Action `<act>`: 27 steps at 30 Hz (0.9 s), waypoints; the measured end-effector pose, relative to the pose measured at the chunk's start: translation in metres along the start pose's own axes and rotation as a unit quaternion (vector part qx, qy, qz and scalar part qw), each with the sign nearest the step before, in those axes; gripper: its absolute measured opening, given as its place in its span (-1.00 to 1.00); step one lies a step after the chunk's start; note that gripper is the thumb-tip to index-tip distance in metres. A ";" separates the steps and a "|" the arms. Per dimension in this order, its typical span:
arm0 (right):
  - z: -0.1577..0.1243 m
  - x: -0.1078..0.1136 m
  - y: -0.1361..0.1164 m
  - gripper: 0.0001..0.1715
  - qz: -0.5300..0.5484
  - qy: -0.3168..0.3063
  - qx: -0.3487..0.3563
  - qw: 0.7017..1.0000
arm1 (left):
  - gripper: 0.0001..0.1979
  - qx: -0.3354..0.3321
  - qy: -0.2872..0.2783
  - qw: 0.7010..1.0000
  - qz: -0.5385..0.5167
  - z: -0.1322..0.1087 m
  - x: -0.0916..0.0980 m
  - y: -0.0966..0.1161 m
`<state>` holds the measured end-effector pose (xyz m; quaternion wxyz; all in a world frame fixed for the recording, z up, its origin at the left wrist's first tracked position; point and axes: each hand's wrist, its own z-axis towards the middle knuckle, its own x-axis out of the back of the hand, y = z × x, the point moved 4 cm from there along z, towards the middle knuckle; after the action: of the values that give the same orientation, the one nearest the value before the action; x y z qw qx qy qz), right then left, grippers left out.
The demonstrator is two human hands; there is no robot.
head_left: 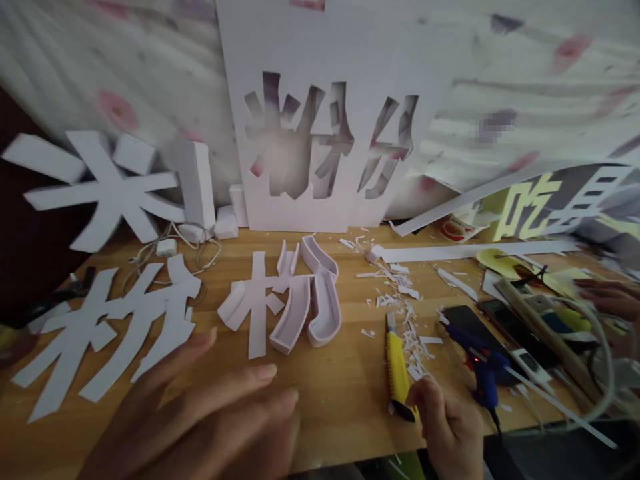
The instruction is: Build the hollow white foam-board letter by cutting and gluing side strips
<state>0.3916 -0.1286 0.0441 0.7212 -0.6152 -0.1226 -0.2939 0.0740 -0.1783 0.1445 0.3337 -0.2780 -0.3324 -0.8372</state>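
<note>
My left hand [210,420] lies low in front with fingers stretched out flat over the wooden table [340,380], beside a large flat white cut-out character [110,327]; it holds nothing. My right hand [450,427] is curled at the table's front edge, its thumb touching the rear end of a yellow utility knife [397,367]. Whether it grips the knife is unclear. A smaller white character with raised foam walls [290,300] lies in the middle. A blue glue gun [480,367] rests right of the knife.
A white foam board with cut-out characters [320,133] leans at the back, with a big white character [105,187] to its left. White scraps [400,293] litter the middle. Phones [465,320], a power strip [540,320], strips and another person's hand [610,297] crowd the right.
</note>
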 end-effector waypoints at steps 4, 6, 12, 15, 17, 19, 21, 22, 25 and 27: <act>-0.012 -0.012 -0.010 -0.33 0.015 -0.047 0.041 0.998 | -0.75 0.029 -0.017 0.999 0.001 0.031 -0.022 -0.018; -0.012 -0.028 -0.016 -0.50 -0.003 -0.063 0.065 0.996 | -0.73 0.131 -0.062 0.989 -0.009 0.036 -0.050 -0.050; 0.002 -0.099 -0.033 -0.42 0.033 -0.022 0.084 0.996 | -0.36 0.198 -0.170 0.963 -0.064 0.038 -0.136 -0.130; 0.010 -0.128 -0.037 -0.28 0.047 -0.004 0.087 0.995 | -0.29 0.189 -0.184 0.963 -0.059 0.039 -0.159 -0.147; 0.014 -0.141 -0.037 -0.25 0.028 0.017 0.096 0.995 | -0.24 0.172 -0.198 0.965 -0.030 0.041 -0.164 -0.152; 0.016 -0.149 -0.036 -0.26 0.002 0.037 0.096 0.995 | -0.18 0.166 -0.234 0.958 0.012 0.043 -0.165 -0.155; 0.017 -0.154 -0.033 -0.26 -0.021 0.053 0.091 0.994 | -0.12 0.177 -0.281 0.942 0.055 0.047 -0.163 -0.157; 0.017 -0.156 -0.032 -0.25 -0.031 0.061 0.090 0.994 | -0.11 0.184 -0.300 0.933 0.071 0.049 -0.162 -0.157; 0.018 -0.159 -0.026 -0.19 -0.041 0.074 0.086 0.993 | -0.11 0.199 -0.320 0.923 0.078 0.054 -0.162 -0.159; 0.019 -0.161 -0.022 -0.15 -0.023 0.077 0.084 0.993 | -0.14 0.219 -0.308 0.924 0.051 0.055 -0.163 -0.162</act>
<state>0.2542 -0.0682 -0.0210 0.7707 -0.5248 -0.1049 -0.3459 0.0690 0.0134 0.0065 0.3095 -0.4586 -0.5795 -0.5984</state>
